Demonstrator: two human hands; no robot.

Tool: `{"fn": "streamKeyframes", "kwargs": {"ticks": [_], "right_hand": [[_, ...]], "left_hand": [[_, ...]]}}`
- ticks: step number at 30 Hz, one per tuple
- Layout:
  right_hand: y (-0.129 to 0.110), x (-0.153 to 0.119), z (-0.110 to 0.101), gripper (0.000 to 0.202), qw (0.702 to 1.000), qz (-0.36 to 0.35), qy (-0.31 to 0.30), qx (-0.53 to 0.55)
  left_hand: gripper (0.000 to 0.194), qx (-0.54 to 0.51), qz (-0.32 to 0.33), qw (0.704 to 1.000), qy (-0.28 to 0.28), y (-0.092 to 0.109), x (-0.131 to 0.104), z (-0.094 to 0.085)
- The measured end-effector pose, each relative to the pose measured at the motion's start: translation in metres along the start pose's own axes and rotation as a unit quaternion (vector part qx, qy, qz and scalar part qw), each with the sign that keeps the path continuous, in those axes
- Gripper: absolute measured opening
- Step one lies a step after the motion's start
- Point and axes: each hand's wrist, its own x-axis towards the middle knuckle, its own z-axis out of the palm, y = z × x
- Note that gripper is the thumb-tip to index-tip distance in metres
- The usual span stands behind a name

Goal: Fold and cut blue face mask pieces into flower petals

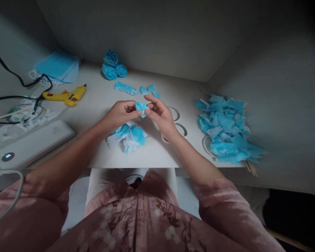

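Note:
Between my two hands is a small folded blue piece (pixel 141 109), held just above the table. My left hand (pixel 124 112) pinches its left side, thumb along the lower edge. On its right side, my right hand (pixel 160 113) grips it between thumb and fingers, the index finger raised. Loose blue and white pieces (pixel 132 137) lie below my left hand. Beyond the hands are a few small folded blue pieces (pixel 151 88) and a row of overlapping folded ones (pixel 125 88). Rolls of tape (pixel 181 129) lie beside and partly behind my right hand.
Three blue rosettes (pixel 110 58) stand at the back. A yellow glue gun (pixel 76 96), stacked blue masks (pixel 58 66), white scraps, cables and a white power bank (pixel 35 143) fill the left. A large blue pile (pixel 224 122) with sticks (pixel 251 168) lies right, near another tape roll (pixel 207 147).

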Motion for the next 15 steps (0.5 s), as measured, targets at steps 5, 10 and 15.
{"fn": "streamKeyframes", "kwargs": {"ticks": [5,10,15], "right_hand": [[0.0025,0.0006,-0.0039,0.054,1.000,0.006,0.013,0.004],[0.0047,0.0023,-0.0082,0.056,1.000,0.011,0.021,-0.013],[0.0043,0.0022,-0.0084,0.064,0.999,0.013,-0.006,-0.030]], "left_hand": [[0.028,-0.014,-0.012,0.999,0.030,0.0019,0.0023,-0.0029],[0.027,0.014,-0.016,0.999,0.032,0.0011,0.0032,-0.0027],[0.026,0.042,0.000,0.999,0.013,-0.0006,0.0023,-0.0014]]}}
